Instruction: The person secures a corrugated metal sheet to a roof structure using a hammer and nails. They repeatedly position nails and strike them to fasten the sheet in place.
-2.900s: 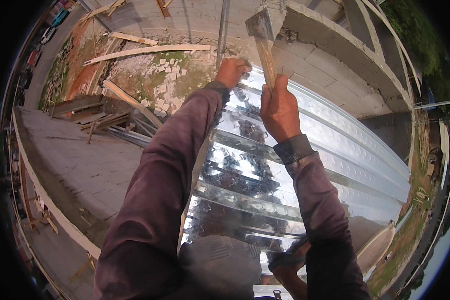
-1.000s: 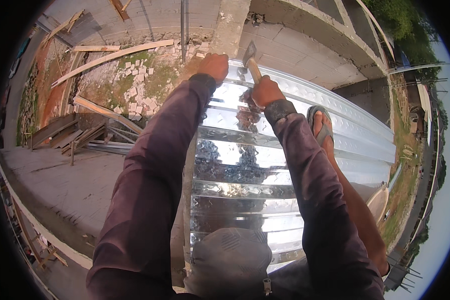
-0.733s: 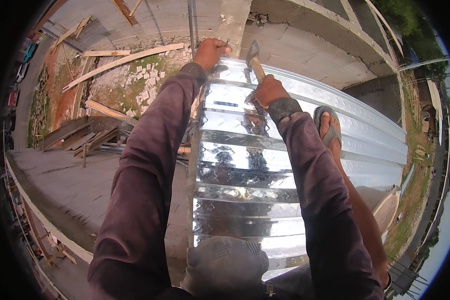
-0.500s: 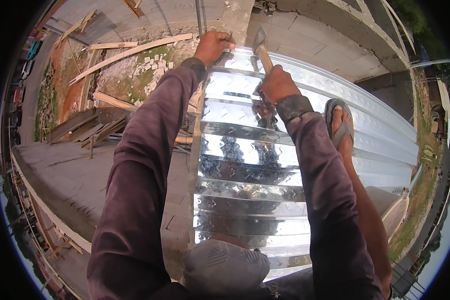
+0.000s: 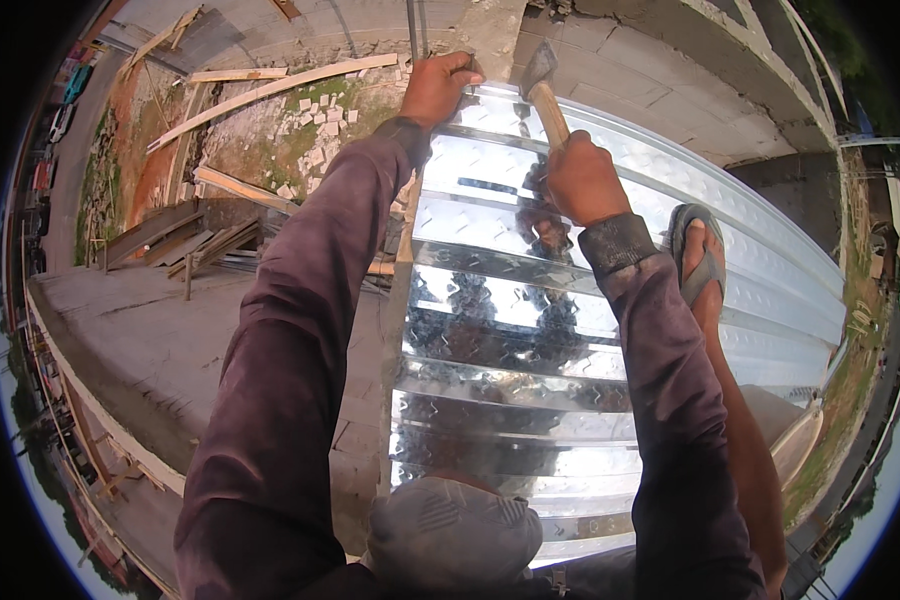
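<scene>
My left hand (image 5: 438, 88) reaches the far left corner of a shiny ribbed metal decking sheet (image 5: 470, 215). Its thumb and fingers pinch a thin dark piece that looks like a nail, mostly hidden by the fingers. To the right, my right hand (image 5: 582, 178) is wrapped round the wooden handle of a hammer (image 5: 550, 115). The metal head points away from me, above the sheet's far edge and apart from my left hand. A foot in a grey flip-flop (image 5: 708, 270) rests on the sheet, right of my right forearm.
A concrete block wall (image 5: 610, 70) lies beyond the sheet. Left of it are a concrete slab (image 5: 140, 330), stacked boards (image 5: 210, 245), a long timber (image 5: 270, 98) and broken rubble (image 5: 320, 118) below. Grey cloth (image 5: 455, 535) bulges at the bottom.
The view has shifted slightly, moving the scene rightward. My right hand and the hammer have moved a little right; my left hand keeps its pinch at the sheet's corner.
</scene>
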Available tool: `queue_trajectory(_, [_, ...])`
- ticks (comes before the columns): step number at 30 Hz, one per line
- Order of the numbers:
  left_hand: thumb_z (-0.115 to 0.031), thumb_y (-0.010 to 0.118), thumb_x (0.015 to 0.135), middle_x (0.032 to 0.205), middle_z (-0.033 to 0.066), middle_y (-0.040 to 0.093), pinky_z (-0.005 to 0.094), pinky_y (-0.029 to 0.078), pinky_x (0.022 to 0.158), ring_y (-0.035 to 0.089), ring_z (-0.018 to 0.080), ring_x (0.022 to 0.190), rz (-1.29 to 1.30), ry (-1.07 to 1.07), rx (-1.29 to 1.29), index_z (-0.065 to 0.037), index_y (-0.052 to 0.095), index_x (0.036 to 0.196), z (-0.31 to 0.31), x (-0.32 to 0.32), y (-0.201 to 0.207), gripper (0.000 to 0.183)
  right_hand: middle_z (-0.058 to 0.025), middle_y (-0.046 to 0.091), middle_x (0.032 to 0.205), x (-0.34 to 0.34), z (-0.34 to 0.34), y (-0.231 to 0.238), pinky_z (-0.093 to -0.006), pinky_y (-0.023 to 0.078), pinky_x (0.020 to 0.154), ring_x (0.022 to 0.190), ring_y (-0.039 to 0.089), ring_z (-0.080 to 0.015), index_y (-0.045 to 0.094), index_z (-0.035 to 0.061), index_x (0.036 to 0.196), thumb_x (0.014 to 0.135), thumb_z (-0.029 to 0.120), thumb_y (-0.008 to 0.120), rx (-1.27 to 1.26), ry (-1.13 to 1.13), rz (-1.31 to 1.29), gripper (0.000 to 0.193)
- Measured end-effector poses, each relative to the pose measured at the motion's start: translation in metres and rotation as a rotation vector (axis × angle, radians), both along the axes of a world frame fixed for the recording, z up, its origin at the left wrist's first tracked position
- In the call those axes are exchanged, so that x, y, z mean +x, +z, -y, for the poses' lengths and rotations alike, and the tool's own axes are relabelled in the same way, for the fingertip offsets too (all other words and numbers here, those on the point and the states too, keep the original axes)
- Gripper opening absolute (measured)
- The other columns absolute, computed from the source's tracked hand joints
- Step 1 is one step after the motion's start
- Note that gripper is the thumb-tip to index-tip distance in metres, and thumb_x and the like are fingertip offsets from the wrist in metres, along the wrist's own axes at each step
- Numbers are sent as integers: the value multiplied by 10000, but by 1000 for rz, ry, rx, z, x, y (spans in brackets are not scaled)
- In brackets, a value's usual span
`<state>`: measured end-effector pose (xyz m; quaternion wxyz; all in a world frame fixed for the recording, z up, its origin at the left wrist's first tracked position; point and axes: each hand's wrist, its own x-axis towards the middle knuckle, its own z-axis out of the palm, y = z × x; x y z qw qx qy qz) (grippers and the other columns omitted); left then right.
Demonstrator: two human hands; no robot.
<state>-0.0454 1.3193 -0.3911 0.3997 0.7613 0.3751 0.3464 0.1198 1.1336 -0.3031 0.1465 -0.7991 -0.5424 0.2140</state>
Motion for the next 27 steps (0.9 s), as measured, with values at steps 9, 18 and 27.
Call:
queue_trajectory(9, [-65,670,868,727,201,666,375,543,580,677,258,621,11,-29,-111,28,686,881,14,5,15,95,-280,594,666,-32,3,39,-533,469,575,657,606,-491,432,-41,971,937,107,567,388,217,-65,203])
queue_trajectory(18, [-78,712,845,744,135,685,348,516,622,619,169,633,-59,17,-70,13,708,891,-2,-3,7,102,-333,631,773,-42,7,86,-540,513,648,753,653,-501,434,-68,1046,951,146,527,210,81,-129,253])
queue_trajectory(27, [-126,726,831,722,154,661,352,485,659,618,221,648,-70,-117,4,-7,706,871,15,-10,17,127,-267,623,728,-48,36,63,-496,482,615,702,642,-460,522,-21,1022,948,167,562,304,9,-229,206])
